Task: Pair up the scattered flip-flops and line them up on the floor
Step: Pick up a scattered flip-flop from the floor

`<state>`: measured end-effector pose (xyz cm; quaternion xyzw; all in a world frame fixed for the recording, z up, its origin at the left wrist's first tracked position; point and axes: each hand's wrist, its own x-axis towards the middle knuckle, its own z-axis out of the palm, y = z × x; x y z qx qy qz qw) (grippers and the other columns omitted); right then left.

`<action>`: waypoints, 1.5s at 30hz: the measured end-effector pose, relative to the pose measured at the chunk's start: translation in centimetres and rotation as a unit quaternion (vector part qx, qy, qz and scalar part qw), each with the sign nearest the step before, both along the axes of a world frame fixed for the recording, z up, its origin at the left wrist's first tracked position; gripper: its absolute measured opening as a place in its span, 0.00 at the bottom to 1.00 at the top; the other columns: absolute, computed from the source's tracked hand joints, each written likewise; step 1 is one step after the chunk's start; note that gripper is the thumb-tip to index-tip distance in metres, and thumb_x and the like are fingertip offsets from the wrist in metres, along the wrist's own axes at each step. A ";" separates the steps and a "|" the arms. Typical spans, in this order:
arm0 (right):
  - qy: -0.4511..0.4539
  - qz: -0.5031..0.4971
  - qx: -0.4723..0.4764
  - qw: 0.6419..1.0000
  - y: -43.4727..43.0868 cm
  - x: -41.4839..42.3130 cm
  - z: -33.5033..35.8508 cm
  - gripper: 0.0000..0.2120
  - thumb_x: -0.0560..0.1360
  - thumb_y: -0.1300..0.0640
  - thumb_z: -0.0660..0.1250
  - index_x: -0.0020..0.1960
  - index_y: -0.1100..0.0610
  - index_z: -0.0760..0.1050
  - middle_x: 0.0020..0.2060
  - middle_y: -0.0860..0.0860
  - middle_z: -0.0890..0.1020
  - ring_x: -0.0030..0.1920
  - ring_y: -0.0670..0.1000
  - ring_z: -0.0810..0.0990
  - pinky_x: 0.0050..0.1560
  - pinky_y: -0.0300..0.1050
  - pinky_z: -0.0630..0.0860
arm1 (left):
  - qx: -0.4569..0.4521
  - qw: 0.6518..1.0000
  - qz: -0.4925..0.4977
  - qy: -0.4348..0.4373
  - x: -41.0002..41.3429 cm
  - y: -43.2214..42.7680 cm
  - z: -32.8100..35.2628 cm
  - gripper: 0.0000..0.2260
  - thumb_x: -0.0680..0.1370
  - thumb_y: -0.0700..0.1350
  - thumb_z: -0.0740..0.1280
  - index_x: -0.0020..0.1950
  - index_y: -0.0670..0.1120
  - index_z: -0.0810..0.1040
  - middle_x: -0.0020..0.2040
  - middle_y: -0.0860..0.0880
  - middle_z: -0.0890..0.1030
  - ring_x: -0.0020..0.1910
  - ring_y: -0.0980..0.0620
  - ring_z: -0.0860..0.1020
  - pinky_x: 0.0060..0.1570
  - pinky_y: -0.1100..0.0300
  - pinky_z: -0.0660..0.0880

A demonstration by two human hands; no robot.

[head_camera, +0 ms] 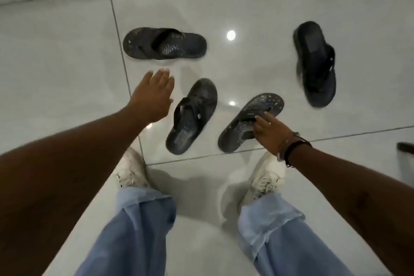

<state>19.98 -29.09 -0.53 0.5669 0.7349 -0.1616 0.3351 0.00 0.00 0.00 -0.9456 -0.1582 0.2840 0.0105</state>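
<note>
Glossy pale floor tiles point(257, 6) with dark grout lines fill the frame, carrying four dark flip-flops. A patterned flip-flop point(164, 43) lies sideways at upper centre. A plain black flip-flop point(314, 63) lies at upper right, well apart. A worn flip-flop point(192, 116) sits at centre. Just right of it, a speckled flip-flop point(251, 122) has its strap pinched in the right hand point(271, 133), grip closed on it. The left hand point(152, 96) hovers with fingers spread, grip open, between the patterned and worn flip-flops. White sneakers point(131, 169) and blue jeans point(143, 231) show below.
</note>
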 end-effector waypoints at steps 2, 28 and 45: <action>-0.021 0.015 -0.013 1.000 0.7 0.7 -2.1 0.11 0.74 0.59 0.67 0.54 0.55 0.82 0.50 0.53 0.84 0.56 0.60 0.77 0.62 0.57 0.72 | 0.028 0.999 -0.019 0.008 1.1 1.8 -1.7 0.30 0.80 0.50 0.60 0.77 0.39 0.55 0.78 0.37 0.57 0.78 0.40 0.55 0.76 0.45 0.51; 0.135 -0.394 0.177 0.892 17.8 2.7 -1.0 0.09 0.70 0.54 0.65 0.44 0.53 0.83 0.43 0.54 0.83 0.48 0.61 0.74 0.48 0.52 0.67 | -0.045 0.935 0.350 -0.047 2.8 10.9 -6.0 0.07 0.77 0.39 0.64 0.51 0.41 0.81 0.49 0.40 0.82 0.53 0.39 0.78 0.58 0.49 0.70; 0.270 -0.452 0.157 0.835 30.9 -13.1 -5.7 0.11 0.74 0.55 0.63 0.54 0.56 0.78 0.55 0.56 0.79 0.55 0.59 0.74 0.53 0.54 0.72 | -0.027 0.848 0.499 -0.177 -2.7 8.0 -5.4 0.11 0.78 0.42 0.58 0.50 0.43 0.80 0.50 0.43 0.81 0.49 0.42 0.78 0.55 0.50 0.69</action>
